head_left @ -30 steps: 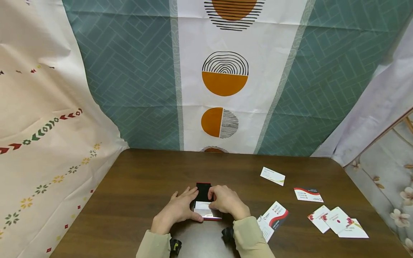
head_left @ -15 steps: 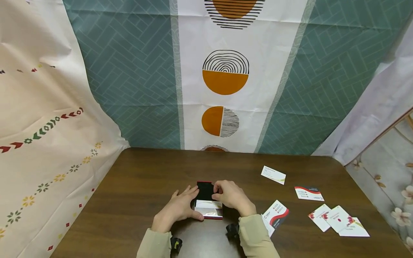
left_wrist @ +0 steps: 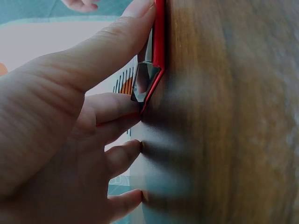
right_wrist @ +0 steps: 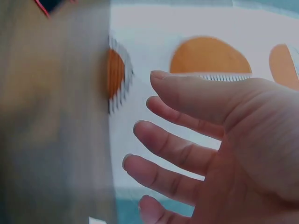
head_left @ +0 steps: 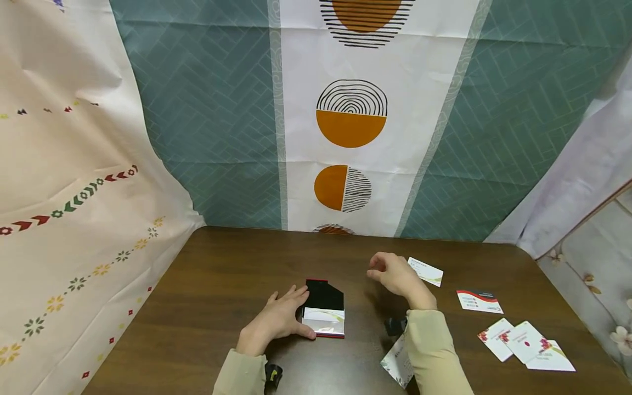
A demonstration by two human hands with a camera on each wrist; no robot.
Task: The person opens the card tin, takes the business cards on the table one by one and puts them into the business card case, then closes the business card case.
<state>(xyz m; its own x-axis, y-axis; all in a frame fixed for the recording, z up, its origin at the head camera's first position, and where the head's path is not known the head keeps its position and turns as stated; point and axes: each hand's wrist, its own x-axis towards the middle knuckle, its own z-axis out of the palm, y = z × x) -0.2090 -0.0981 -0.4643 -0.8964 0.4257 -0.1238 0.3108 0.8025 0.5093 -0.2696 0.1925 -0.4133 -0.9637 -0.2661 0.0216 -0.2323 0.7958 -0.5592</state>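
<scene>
A black card holder with red edges lies flat at the middle of the table. In its clear front pocket sits a white business card with a green-yellow curve. My left hand steadies the holder from its left side, thumb at the front corner and fingers spread. In the left wrist view the thumb lies along the holder's red edge, and other fingertips rest on the table. Away to the right, my right hand hovers with loosely bent fingers and nothing in them, just left of a white business card.
Further right lie a red-and-white card and an overlapping group of floral and white cards. Another card shows partly from under my right forearm. A patterned cloth hangs behind the table's far edge.
My right hand has let go at the card holder and moved right and away from me, toward the white card. My left hand has stayed at the holder.
</scene>
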